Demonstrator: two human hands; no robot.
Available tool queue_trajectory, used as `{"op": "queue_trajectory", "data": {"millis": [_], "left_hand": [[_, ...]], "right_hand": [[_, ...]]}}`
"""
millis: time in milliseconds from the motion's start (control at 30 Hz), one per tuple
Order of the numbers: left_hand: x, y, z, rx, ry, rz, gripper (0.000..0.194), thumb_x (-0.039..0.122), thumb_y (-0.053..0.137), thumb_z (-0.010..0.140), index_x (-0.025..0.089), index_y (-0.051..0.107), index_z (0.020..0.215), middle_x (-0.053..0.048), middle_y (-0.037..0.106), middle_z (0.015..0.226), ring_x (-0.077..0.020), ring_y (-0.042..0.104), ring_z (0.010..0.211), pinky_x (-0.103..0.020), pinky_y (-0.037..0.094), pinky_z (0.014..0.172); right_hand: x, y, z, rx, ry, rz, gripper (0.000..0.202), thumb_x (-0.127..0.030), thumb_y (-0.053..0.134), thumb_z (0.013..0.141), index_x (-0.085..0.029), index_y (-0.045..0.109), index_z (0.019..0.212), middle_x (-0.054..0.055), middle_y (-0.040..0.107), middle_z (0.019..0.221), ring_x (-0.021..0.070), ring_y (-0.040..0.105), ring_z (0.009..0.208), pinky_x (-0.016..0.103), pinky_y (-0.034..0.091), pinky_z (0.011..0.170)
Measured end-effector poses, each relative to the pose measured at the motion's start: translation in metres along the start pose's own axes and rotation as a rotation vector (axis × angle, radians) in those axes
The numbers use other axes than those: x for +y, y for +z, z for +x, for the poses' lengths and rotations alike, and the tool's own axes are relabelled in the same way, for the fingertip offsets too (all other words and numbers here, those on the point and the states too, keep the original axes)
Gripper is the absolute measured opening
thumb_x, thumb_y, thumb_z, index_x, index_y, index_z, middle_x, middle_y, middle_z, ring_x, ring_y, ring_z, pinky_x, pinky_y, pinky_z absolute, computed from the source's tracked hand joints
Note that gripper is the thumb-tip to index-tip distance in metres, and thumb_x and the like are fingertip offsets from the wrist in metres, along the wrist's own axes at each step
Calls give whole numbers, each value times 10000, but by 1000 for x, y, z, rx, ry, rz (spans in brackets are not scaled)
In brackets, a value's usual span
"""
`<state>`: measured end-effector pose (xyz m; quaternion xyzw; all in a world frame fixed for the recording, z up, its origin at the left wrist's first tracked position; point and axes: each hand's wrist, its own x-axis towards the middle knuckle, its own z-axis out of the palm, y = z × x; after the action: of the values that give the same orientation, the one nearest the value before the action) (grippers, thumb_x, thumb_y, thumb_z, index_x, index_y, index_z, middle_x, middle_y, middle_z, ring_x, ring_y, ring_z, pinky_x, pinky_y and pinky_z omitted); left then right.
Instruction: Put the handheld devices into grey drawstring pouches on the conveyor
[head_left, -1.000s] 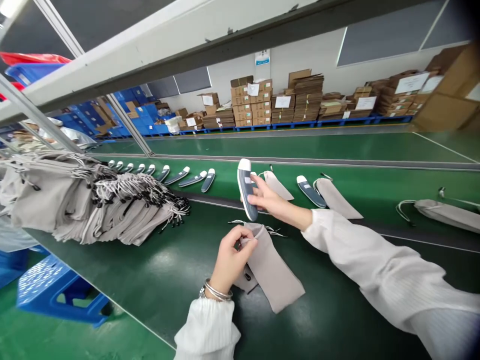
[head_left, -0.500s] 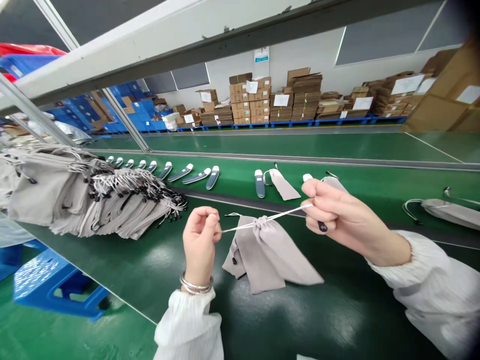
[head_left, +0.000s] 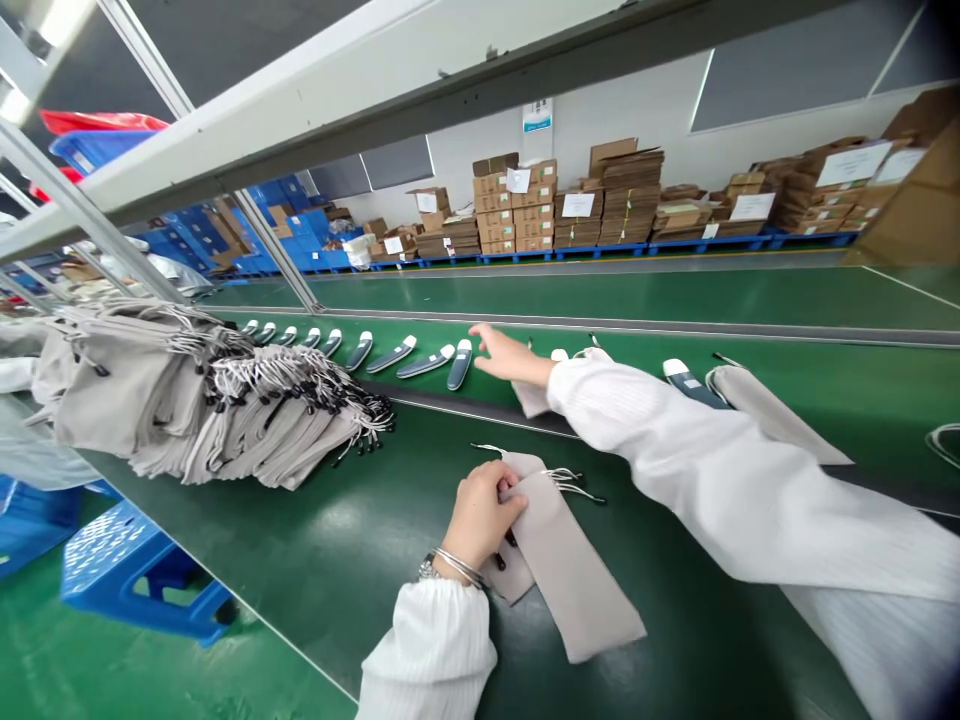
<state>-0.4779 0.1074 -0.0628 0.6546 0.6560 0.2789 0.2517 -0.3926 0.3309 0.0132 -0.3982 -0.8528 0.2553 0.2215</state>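
Observation:
My left hand (head_left: 478, 512) pinches the upper edge of a grey drawstring pouch (head_left: 581, 570) lying on the green worktop. Beneath it lies another grey pouch (head_left: 513, 580), partly covered by the hand and the top pouch. White cords with black ends stick out at the pouch's top. My right hand (head_left: 511, 357) reaches over the far strip with fingers spread, holding nothing. Just left of its fingertips, apart from them, lies a slim dark blue object with a white end (head_left: 460, 366). My right forearm hides part of the strip.
Several more blue-and-white objects (head_left: 425, 362) line the strip leftward. A large heap of grey pouches (head_left: 172, 400) covers the worktop's left side. On the right lie another pouch (head_left: 780, 415) and blue object (head_left: 694, 383). A metal beam (head_left: 315, 110) crosses overhead; a blue stool (head_left: 142, 570) stands lower left.
My right hand has let go of the pouch's cord and moved left and away from me over the strip. My left hand has gone from the cord to the pouch's edge. The pouch has turned.

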Motion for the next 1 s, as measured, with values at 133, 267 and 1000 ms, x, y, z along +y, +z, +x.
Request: {"op": "queue_trajectory", "data": {"millis": [133,267,1000], "left_hand": [[5,0,-2,19,68,58,130,115,638,744,212,554,721,9,606,772,-198,541,828,-326,360,771],[6,-2,-3,66,174,59,118,144,620,805,220,536,775,13,613,790,-204,545,843,-357,343,842],[63,-9,-16,146,351,-516,123,153,761,775,208,662,726,-7,569,840,-166,555,828,-302,450,809]], "right_hand": [[-4,49,32,-99,139,-38,496,-408,608,917,-206,499,1356,183,519,1361,354,583,1141,504,443,968],[-5,71,47,-99,295,2,405,-316,617,892,-173,543,1264,204,437,1394,356,570,1165,511,412,996],[-8,-9,-183,68,-114,1086,768,-435,775,818,-304,253,1365,48,605,1075,206,647,963,408,533,885]]}}
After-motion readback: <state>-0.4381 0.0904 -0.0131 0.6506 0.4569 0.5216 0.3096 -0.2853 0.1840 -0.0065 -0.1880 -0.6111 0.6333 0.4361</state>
